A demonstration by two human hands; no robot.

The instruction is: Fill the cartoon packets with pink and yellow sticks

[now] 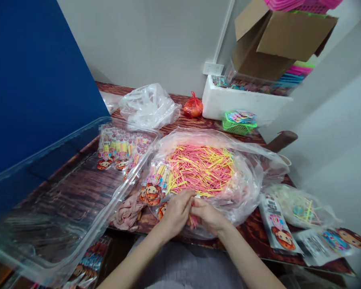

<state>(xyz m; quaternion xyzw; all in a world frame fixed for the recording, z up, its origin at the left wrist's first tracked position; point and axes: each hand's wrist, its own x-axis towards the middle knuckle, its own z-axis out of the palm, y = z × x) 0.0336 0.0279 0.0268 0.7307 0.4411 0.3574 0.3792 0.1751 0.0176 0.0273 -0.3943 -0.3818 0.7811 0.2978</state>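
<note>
My left hand (177, 212) and my right hand (209, 216) meet at the near edge of an open clear plastic bag (249, 176) full of pink and yellow sticks (200, 168). Both hands are closed around a small bundle of pink sticks (193, 220) held between them. A filled cartoon-printed packet (153, 185) lies just left of my left hand, against the bag.
A large clear plastic bin (48, 208) at the left holds several filled packets (120, 148). Empty printed packets (278, 228) lie at the right. Behind are a crumpled clear bag (149, 105), a red bag (193, 107), a green basket (239, 123), a white foam box (243, 104) and cardboard boxes (276, 36).
</note>
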